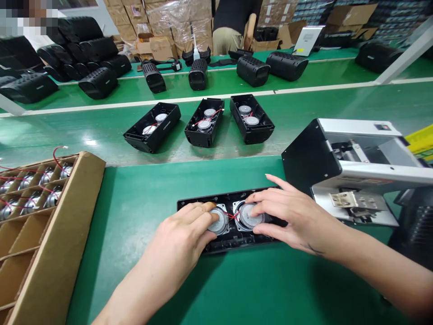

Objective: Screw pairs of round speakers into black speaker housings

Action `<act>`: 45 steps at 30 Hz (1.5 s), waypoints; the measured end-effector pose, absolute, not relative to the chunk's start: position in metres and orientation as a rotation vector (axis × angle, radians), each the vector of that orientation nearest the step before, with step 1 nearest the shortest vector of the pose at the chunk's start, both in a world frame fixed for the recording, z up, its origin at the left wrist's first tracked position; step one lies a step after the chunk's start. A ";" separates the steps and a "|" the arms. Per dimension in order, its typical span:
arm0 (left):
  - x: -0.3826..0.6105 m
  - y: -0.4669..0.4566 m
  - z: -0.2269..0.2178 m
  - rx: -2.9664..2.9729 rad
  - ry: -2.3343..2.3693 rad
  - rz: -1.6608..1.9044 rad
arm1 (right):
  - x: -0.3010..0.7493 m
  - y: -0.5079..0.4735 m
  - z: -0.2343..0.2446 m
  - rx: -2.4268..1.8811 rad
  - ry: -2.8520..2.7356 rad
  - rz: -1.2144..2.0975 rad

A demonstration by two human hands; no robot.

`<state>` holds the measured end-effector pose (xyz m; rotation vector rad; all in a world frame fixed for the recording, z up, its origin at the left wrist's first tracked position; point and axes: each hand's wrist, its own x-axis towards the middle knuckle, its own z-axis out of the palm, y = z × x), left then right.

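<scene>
A black speaker shell [194,206] lies open on the green table in front of me, with two round silver speaker drivers seated in it. My left hand [182,239] rests its curled fingers on the left driver [219,223]. My right hand [291,214] has its fingers spread around the right driver [249,216], pressing on its edges. Thin red wires run between the two drivers.
A cardboard tray [67,225] with dividers holds several drivers at my left. A white and black machine [355,158] stands at my right. Three open shells with drivers [204,121] sit on the conveyor belt. Finished black speakers and another person stand farther back.
</scene>
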<state>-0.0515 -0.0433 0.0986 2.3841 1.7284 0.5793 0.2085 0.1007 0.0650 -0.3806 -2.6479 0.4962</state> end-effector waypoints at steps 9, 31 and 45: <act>-0.051 -0.040 0.097 2.424 1.741 0.589 | 0.209 0.102 0.065 -0.319 -2.618 0.475; -0.051 -0.037 0.094 2.522 1.755 0.615 | 0.207 0.100 0.061 -0.344 -2.557 0.456; -0.056 -0.032 0.099 2.516 1.761 0.495 | 0.204 0.105 0.060 -0.363 -2.532 0.597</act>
